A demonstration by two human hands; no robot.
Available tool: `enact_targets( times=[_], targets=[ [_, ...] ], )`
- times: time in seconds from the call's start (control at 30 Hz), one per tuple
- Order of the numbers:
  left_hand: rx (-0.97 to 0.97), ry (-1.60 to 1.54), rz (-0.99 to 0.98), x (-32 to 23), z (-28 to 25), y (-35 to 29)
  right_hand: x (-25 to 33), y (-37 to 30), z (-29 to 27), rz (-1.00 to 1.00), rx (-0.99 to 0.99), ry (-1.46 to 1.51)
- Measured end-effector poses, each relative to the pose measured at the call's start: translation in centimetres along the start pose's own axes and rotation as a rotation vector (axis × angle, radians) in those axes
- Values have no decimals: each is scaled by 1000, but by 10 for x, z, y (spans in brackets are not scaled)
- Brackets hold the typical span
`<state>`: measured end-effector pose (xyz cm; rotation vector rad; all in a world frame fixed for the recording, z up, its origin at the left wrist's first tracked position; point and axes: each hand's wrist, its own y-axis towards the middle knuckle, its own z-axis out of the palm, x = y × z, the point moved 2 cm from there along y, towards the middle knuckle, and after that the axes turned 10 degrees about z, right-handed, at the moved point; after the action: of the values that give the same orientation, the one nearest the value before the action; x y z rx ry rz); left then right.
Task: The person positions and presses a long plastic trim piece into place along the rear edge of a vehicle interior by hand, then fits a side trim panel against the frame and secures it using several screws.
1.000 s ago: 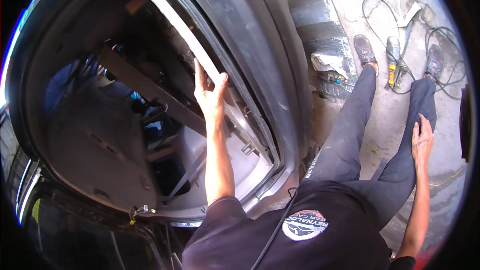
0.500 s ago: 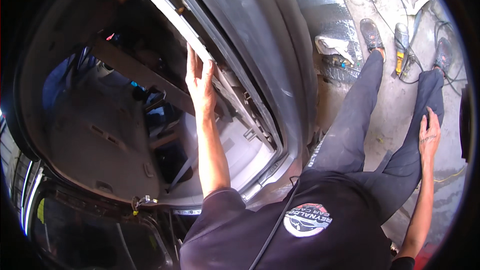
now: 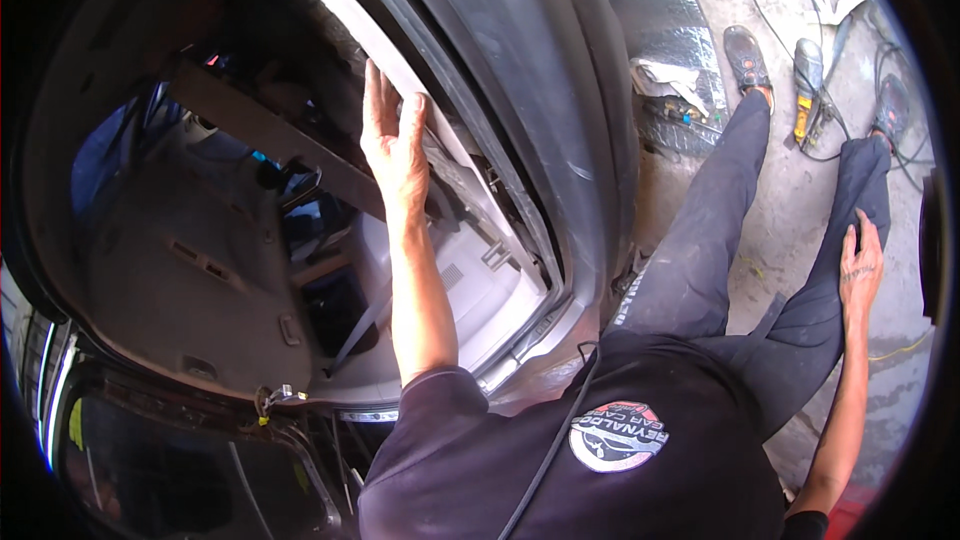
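My left hand reaches into the open rear of a car and touches a long pale trim panel that lies along the opening's edge. Its fingers are stretched out along the panel's inner side, with the thumb apart and over the panel's edge. Where exactly the fingertips press is partly hidden. White clips show near the panel's lower end. On my trouser leg, near the knee, my right hand rests with fingers extended and nothing held.
The dark bumper runs beside the opening. A raised tailgate with glass shows at lower left. On the concrete floor lie a corded power tool with a yellow part, its cable, and a white cloth on a shiny dark sheet.
The pale panel and my left hand sit slightly higher and farther left in the picture, as the view has shifted a little. My right hand stays on my leg.
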<state>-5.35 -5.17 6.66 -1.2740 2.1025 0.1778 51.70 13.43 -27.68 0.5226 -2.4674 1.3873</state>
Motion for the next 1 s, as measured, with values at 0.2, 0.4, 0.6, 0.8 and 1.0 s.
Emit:
enact_targets(
  times=[0.2,0.4,0.6,0.8,1.0],
  targets=[
    [58,-43,-20,3,1,-1,-13,-2,13,1,-27,3],
    [67,31,40,-11,-1,22,-11,-8,4,5,-24,-35],
    [42,115,116,-14,10,47,-9,-6,7,21,-3,-17],
    [15,123,94,-8,18,45,-6,-5,4,29,-6,-40],
    [-22,183,114,-26,27,38,10,-8,-3,61,-37,-54]
  ],
)
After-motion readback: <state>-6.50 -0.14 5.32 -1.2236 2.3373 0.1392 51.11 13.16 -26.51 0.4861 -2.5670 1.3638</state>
